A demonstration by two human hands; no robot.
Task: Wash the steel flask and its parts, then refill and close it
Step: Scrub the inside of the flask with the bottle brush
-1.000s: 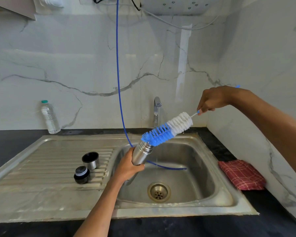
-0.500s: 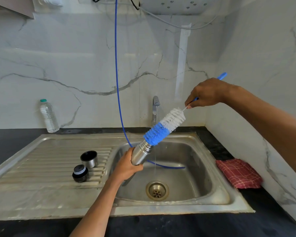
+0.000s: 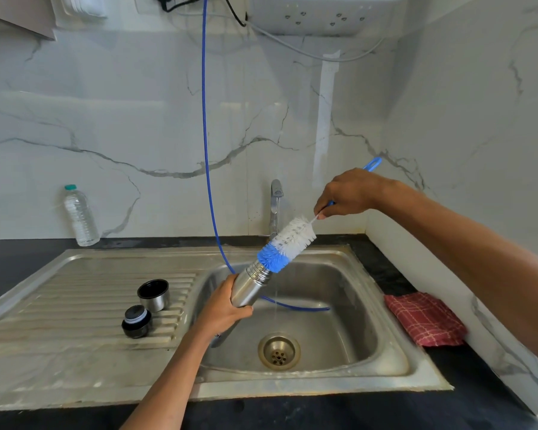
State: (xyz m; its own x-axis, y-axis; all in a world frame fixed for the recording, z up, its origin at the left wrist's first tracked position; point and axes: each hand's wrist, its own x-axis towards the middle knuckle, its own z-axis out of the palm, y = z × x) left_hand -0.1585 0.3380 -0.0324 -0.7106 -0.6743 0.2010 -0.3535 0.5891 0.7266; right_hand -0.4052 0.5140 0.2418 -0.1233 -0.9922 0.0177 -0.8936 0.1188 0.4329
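The cup [image 3: 153,294] and stopper [image 3: 136,321] stand on the drainboard [image 3: 75,305], left of the basin [image 3: 339,336]; the cloth [image 3: 424,318] lies right, on the counter [image 3: 448,367].

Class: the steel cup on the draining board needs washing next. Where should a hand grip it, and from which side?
Grip the steel cup round its smooth side wall, coming from above. It stands upright, mouth up, with the stopper close at its front-left.
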